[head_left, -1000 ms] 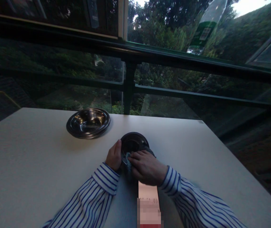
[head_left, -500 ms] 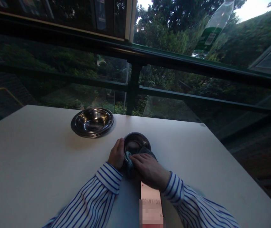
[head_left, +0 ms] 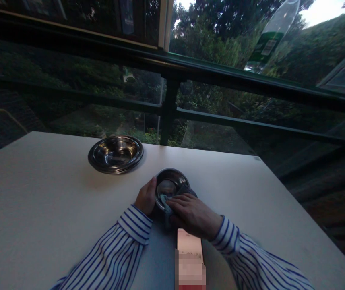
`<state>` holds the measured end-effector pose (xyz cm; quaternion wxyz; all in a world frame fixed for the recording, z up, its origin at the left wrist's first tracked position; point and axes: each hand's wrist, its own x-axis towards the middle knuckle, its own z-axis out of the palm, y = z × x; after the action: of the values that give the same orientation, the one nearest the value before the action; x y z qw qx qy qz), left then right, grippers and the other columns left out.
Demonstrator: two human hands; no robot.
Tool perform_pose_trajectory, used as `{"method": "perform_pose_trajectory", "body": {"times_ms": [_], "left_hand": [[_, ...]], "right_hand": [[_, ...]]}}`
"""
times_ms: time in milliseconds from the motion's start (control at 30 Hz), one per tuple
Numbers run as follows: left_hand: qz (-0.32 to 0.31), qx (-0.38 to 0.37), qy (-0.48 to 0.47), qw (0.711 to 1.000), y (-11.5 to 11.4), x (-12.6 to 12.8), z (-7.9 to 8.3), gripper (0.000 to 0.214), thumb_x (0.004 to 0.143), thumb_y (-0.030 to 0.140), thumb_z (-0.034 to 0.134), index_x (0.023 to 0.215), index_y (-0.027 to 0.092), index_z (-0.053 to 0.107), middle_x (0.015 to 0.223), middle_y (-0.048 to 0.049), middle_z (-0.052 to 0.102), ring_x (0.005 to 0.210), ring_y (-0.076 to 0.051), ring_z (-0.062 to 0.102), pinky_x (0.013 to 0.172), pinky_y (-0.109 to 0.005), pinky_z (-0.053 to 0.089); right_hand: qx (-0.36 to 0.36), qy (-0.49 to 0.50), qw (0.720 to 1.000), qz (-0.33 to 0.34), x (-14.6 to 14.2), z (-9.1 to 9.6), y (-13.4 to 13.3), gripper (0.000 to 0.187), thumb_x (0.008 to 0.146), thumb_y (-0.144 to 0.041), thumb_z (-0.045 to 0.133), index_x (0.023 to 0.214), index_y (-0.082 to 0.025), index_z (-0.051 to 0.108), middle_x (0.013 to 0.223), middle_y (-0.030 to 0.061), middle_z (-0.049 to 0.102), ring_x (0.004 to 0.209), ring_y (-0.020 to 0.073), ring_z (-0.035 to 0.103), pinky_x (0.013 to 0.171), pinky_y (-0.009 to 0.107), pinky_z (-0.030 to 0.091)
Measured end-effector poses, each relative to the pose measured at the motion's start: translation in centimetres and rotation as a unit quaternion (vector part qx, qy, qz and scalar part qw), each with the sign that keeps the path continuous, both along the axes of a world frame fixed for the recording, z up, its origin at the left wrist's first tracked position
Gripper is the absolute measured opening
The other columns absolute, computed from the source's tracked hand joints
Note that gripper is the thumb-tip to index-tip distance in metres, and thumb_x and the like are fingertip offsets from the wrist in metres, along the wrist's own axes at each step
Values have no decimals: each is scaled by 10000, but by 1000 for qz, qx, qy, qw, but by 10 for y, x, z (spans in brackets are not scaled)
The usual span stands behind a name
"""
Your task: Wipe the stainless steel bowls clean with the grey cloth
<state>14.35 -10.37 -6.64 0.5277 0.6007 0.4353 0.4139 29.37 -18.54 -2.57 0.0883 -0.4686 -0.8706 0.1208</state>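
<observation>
A small stainless steel bowl (head_left: 174,176) is at the middle of the white table (head_left: 60,209), its opening facing up toward me. My left hand (head_left: 146,196) grips the bowl by its left side, fingers closed on the wall and rim. Bunched under the fingers of my right hand (head_left: 195,213) is a grey-blue cloth (head_left: 168,211), pressed against the near right rim and inside of the bowl. Part of the cloth shows beyond the knuckles, and some hangs over the near rim. The right thumb is hidden.
A stack of wider steel basins (head_left: 116,155) stands at the table's back left. Below my right hand lies a phone (head_left: 189,243) with a lit screen. Behind the table runs a dark railing (head_left: 220,76), with a tilted plastic bottle (head_left: 265,44) on it at the right.
My right hand has shifted slightly right with the cloth along the bowl's near rim. Bowl and left hand appear a little further left, as does the rest of the near scene.
</observation>
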Motion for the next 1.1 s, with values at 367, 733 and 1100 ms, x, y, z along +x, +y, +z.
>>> {"method": "perform_pose_trajectory", "body": {"times_ms": [367, 733, 1100], "left_hand": [[38, 7, 11, 999, -1, -1, -3, 444, 818, 465, 313, 754, 164, 634, 671, -74, 656, 720, -219, 601, 698, -330, 465], [-5, -16, 1, 1000, -1, 0, -4, 505, 824, 493, 281, 857, 128, 628, 843, -98, 685, 817, -214, 609, 785, -339, 439], [14, 14, 35, 999, -7, 0, -1, 497, 823, 481, 292, 931, 120, 616, 913, -86, 670, 895, -209, 590, 815, -333, 428]], "right_hand": [[10, 26, 1000, -2, -18, -1, -1, 370, 868, -293, 369, 1180, -98, 406, 1125, 127, 550, 1082, 184, 457, 880, 331, 357], [47, 20, 993, -103, 28, 14, -2, 211, 866, -214, 364, 992, -147, 519, 859, 87, 631, 778, 174, 580, 696, 288, 432], [96, 191, 939, -269, 29, 13, 4, 271, 824, -171, 381, 1086, -155, 452, 929, 61, 605, 822, 149, 570, 712, 267, 457]]}}
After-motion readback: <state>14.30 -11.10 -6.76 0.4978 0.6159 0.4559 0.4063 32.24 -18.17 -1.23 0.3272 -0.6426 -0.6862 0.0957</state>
